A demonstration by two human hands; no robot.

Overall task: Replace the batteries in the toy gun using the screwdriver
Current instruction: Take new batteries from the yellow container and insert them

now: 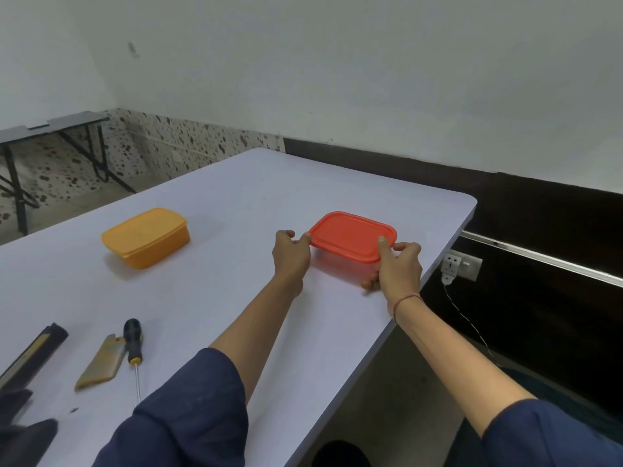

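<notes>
Both hands are on the clear box at the far right of the table. The left hand pinches the left edge of its red lid. The right hand grips the near right corner of the box, with the thumb pressed on the lid.

The toy gun lies at the near left edge, only partly in view. The screwdriver rests just to its right, and nobody holds it. A tan plate touches the screwdriver; I think it may be the battery cover, already unscrewed, but I cannot be sure.

No battery is visible. The new ones are probably in this box or in the closed yellow box at the far left. What seems left is to open the lid, change the batteries and screw the cover back.
</notes>
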